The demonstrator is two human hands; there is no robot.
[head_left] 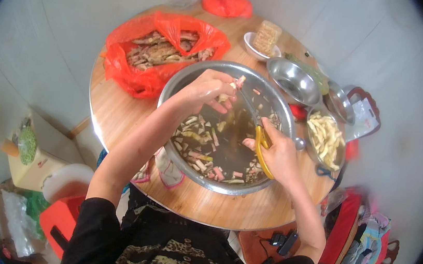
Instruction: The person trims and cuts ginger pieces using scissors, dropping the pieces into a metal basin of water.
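Observation:
My left hand (208,88) holds a small knobbly root, seemingly young ginger (240,82), above a large stainless steel basin (170,84). In my right hand (282,153) are yellow-handled scissors (263,147), their blades pointing up-left to the root at my left fingertips. Whether the blades are closed is hard to see. Murky water (229,145) fills much of the basin. Pinkish stem cuttings (217,173) and pale scraps float in it, mostly along the near and left sides. A yellowish root piece (197,136) lies among them.
Behind the basin, a red plastic bag (123,81) holds many brown roots. To the right are a metal bowl of pale peeled roots (324,139), another steel bowl (295,83), and a green gourd (314,75). A plastic tub (267,36) rests in a white bowl on the round wooden table (203,207).

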